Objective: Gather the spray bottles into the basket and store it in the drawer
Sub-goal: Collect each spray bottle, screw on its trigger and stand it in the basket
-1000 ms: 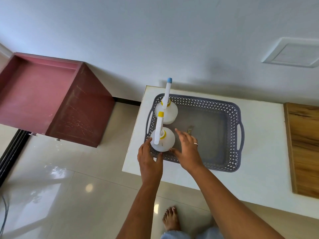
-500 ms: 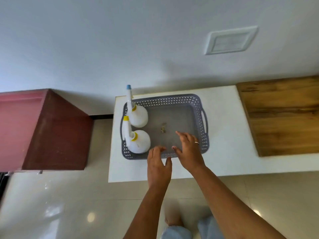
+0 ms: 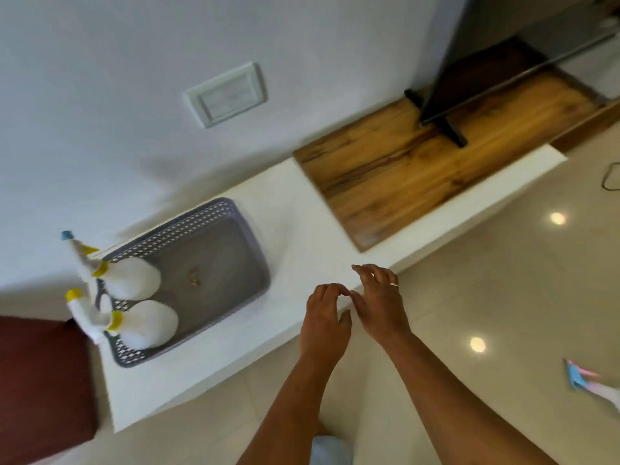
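- Grey basket (image 3: 214, 253) sits at left end of white counter (image 3: 302, 236), its near corner close to the front edge.
- Two white spray bottles (image 3: 134, 278) (image 3: 149, 323) stand in basket's left end; rest of its floor open.
- Left hand (image 3: 323, 317) and right hand (image 3: 380, 303) hover at counter's front edge, right of basket, fingers loosely curled, holding nothing.
- Bare counter between basket and wooden board (image 3: 419, 162).
- Dark red drawer unit (image 3: 40, 387) just left of the counter.
- Another spray bottle (image 3: 590, 384), blurred, low right over the floor.
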